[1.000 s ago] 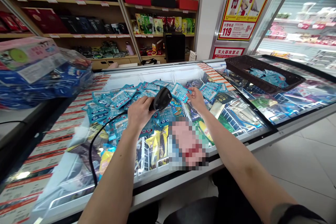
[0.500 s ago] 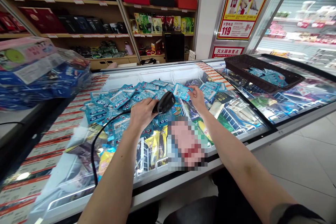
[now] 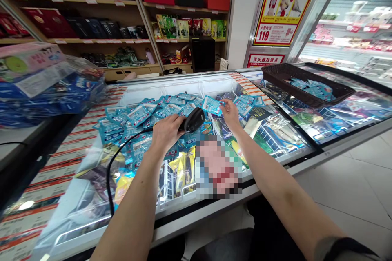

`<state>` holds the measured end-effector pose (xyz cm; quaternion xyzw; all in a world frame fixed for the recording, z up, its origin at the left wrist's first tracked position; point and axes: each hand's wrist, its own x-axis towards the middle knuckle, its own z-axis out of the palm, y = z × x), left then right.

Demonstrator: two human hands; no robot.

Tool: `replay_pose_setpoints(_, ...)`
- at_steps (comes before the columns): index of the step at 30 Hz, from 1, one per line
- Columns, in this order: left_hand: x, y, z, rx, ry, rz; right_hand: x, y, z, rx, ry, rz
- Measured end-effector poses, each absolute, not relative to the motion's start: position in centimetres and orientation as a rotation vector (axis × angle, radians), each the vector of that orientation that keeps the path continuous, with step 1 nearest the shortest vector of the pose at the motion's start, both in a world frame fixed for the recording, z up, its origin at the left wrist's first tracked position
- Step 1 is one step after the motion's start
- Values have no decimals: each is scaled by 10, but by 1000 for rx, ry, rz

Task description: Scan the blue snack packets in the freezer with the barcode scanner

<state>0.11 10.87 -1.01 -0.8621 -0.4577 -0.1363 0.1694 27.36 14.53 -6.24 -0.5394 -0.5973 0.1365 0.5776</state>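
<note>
My left hand (image 3: pixel 165 133) is wrapped round the handle of a black barcode scanner (image 3: pixel 194 120), its head tilted toward the right. A black cable runs from the handle down to the left. Between the fingertips of my right hand (image 3: pixel 229 113) is the right end of a light-blue packet (image 3: pixel 212 105) with a white barcode label. The scanner's head is just left of and below this packet. Many similar blue packets (image 3: pixel 139 115) lie heaped on the freezer's glass top (image 3: pixel 101 202), to the left and behind my left hand. A few more blue packets (image 3: pixel 244 105) lie right of my right hand.
At the far right a dark brown basket (image 3: pixel 275 74) on the freezer holds some blue packets. A plastic-wrapped stack of boxes (image 3: pixel 45 85) stands at the left. Shelves with packaged goods (image 3: pixel 171 28) rise behind. A blurred-out pink patch (image 3: pixel 217 167) covers something near the front edge.
Almost nothing differs. Both hands keep their grips on the scanner and the blue packet, nearly in the same places.
</note>
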Motion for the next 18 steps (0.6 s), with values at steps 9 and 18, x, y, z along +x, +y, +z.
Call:
replay_pose_setpoints(9, 1, 109, -10, -2459, -1303, -403, 273, 144, -60, -1297, -1408, 337)
replay_pose_setpoints(18, 0, 109, -10, -2449, -1289, -395, 274, 146, -64, -1299, -1410, 334)
